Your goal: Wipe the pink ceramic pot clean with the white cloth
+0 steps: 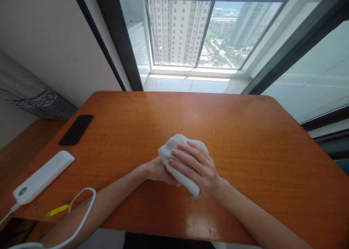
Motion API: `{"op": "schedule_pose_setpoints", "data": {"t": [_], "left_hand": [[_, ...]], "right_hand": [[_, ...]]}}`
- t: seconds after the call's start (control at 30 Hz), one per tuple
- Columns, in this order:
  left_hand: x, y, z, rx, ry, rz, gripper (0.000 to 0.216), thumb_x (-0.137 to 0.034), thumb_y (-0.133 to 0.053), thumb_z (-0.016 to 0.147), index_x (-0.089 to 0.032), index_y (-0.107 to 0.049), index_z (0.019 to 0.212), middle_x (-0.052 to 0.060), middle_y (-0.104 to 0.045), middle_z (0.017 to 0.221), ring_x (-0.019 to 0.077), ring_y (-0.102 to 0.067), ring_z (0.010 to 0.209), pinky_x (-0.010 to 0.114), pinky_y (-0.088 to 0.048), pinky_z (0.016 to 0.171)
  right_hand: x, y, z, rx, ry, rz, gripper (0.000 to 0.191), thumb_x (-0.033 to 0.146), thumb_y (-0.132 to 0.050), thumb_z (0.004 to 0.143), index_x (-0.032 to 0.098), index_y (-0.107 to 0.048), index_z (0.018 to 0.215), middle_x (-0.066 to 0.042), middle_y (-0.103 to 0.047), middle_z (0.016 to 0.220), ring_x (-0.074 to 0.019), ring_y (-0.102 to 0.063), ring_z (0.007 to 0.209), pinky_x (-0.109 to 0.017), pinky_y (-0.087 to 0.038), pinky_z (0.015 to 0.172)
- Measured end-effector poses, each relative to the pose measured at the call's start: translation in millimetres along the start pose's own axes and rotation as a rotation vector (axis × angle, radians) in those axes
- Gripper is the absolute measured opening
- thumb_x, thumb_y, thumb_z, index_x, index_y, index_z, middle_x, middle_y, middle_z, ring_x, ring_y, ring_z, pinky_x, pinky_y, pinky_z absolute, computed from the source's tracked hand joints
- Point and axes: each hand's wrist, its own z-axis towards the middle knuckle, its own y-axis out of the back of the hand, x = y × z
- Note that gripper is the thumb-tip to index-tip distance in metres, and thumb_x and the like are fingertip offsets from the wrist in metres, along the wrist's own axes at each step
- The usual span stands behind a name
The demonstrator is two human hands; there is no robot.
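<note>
A soft white cloth (pixel 174 144) is bunched between my two hands above the middle of the wooden table. My right hand (pixel 200 167) lies over it from the right, its fingers bent across the top and pressing it against my left hand (pixel 159 171). The left one is underneath and to the left, curled, with its fingers mostly covered by the cloth. A small reddish bit shows at the cloth's lower left edge, too little to name. Whether the left hand grips the cloth itself or something inside it is hidden.
The orange-brown table (pixel 245 132) reaches to a window (pixel 204 34). At left lie a black phone-like slab (pixel 76 130) and a long white power strip-like device (pixel 43 177) with a cable. A white cord (pixel 88 209) with a yellow tag (pixel 57 211) crosses my left forearm.
</note>
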Motion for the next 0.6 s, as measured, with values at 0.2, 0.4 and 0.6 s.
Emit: {"op": "schedule_pose_setpoints", "data": {"t": [0.2, 0.4, 0.6], "left_hand": [[4.0, -7.9, 2.4, 0.065, -0.1, -0.018, 0.086, -0.07, -0.092, 0.062, -0.015, -0.073, 0.126, 0.012, -0.082, 0.118, 0.032, -0.078, 0.107, 0.043, -0.069, 0.09], [10.8, -11.5, -4.1, -0.137, 0.026, 0.047, 0.069, -0.073, -0.082, 0.076, -0.023, -0.076, 0.123, 0.008, -0.083, 0.105, 0.0357, -0.08, 0.1, 0.048, -0.07, 0.079], [2.0, -2.9, 8.7, 0.081, -0.121, -0.089, 0.105, -0.071, -0.092, 0.063, -0.012, -0.062, 0.145, 0.017, -0.076, 0.135, 0.0368, -0.074, 0.12, 0.048, -0.066, 0.101]], "right_hand": [[3.5, 0.3, 0.2, -0.059, -0.181, 0.082, 0.054, 0.035, -0.035, 0.113, 0.015, -0.065, 0.155, -0.016, -0.072, 0.153, -0.0333, -0.064, 0.149, -0.058, -0.053, 0.126], [4.7, -3.0, 0.1, -0.026, 0.026, 0.014, 0.057, 0.043, -0.035, 0.114, 0.017, -0.068, 0.152, -0.013, -0.077, 0.147, -0.0352, -0.065, 0.148, -0.061, -0.048, 0.13], [1.2, -5.2, -0.7, -0.148, -0.386, 0.221, 0.051, 0.033, -0.037, 0.114, 0.021, -0.063, 0.156, -0.015, -0.073, 0.151, -0.0321, -0.069, 0.143, -0.058, -0.057, 0.121]]}}
